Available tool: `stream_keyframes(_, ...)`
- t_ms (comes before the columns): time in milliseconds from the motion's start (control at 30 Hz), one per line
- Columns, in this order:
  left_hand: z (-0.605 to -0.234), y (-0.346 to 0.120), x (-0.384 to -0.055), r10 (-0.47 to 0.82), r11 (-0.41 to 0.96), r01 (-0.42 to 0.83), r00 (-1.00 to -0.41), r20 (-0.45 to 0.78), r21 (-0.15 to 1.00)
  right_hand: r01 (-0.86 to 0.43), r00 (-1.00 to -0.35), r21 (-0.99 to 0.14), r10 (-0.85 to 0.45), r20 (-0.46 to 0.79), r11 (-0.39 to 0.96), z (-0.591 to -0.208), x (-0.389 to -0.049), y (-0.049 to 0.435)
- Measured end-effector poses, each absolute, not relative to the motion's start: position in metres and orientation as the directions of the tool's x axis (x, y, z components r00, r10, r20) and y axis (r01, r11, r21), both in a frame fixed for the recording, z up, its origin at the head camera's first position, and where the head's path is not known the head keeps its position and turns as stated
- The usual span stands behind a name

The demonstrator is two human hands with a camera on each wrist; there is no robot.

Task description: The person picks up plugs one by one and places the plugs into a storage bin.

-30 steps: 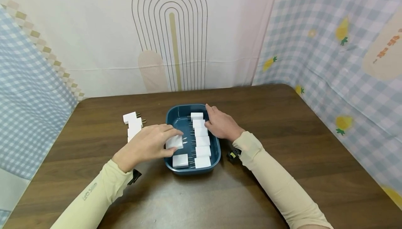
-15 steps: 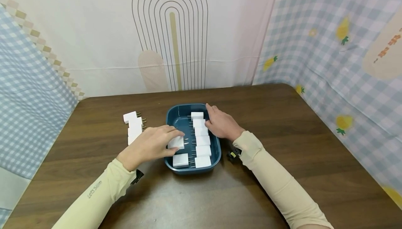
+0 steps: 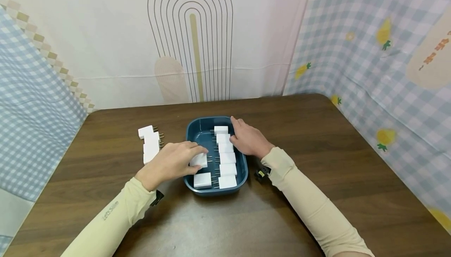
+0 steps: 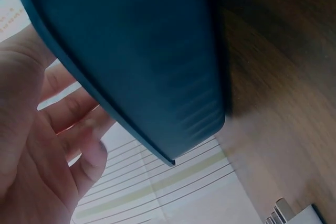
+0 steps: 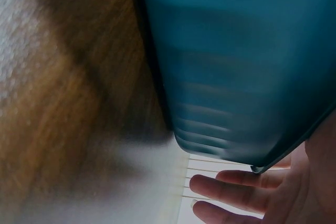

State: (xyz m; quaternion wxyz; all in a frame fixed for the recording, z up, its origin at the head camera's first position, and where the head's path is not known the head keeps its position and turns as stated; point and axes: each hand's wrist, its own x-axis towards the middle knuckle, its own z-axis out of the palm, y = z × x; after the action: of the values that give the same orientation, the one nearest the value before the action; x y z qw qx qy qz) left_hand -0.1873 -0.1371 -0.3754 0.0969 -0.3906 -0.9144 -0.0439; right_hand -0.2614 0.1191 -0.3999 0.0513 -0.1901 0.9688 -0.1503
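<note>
My left hand [image 3: 172, 162] pinches a white plug-in charger [image 3: 199, 160] between thumb and fingers, inside a blue tub [image 3: 202, 130]. The charger's two metal prongs point right. Just nearer to me in the tub lies another white charger [image 3: 202, 180]. A column of several chargers [image 3: 227, 158] lines the tub's right side, prongs facing left. My right hand [image 3: 251, 139] rests over the tub's right rim near its far corner; the right wrist view shows its fingers [image 5: 231, 192] fairly straight beyond the wall. In the left wrist view the tub wall [image 4: 136, 61] hides the held charger.
Several more white chargers [image 3: 151, 147] lie in a stack-like row on the wooden table [image 3: 225, 225], left of the tub and partly behind my left hand. A patterned cloth [image 3: 123, 53] hangs behind the table, and a checked one [image 3: 370, 73] hangs at the right.
My left hand has shifted slightly right with the charger, whose prongs now sit closer to the right column. My right hand and the tub have stayed in place.
</note>
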Motion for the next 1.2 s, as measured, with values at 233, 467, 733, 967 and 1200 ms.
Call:
stream_keyframes(233, -0.3786, -0.1355, -0.1890, 0.715, 0.684, 0.730, -0.665, 0.215, -0.015, -0.361, -0.921, -0.313, -0.389, -0.030, 0.879, -0.4003, -0.2613, 0.1198)
stream_keyframes(467, -0.3797, -0.1349, -0.1877, 0.725, 0.674, 0.739, -0.657, 0.208, -0.014, -0.364, -0.919, -0.311, -0.394, -0.035, 0.878, -0.4022, -0.2605, 0.1192)
stream_keyframes(733, -0.3810, -0.1340, -0.1892, 0.716, 0.683, 0.730, -0.668, 0.204, -0.005, -0.362, -0.921, -0.307, -0.389, -0.031, 0.880, -0.4011, -0.2600, 0.1195)
stream_keyframes(967, -0.3828, -0.1337, -0.1900, 0.739, 0.657, 0.753, -0.635, 0.224, -0.031, -0.357, -0.922, -0.304, -0.386, -0.038, 0.883, -0.4018, -0.2606, 0.1191)
stream_keyframes(1200, -0.3826, -0.1336, -0.1912, 0.723, 0.674, 0.738, -0.651, 0.231, -0.028, -0.356, -0.922, -0.307, -0.385, -0.038, 0.883, -0.4006, -0.2610, 0.1190)
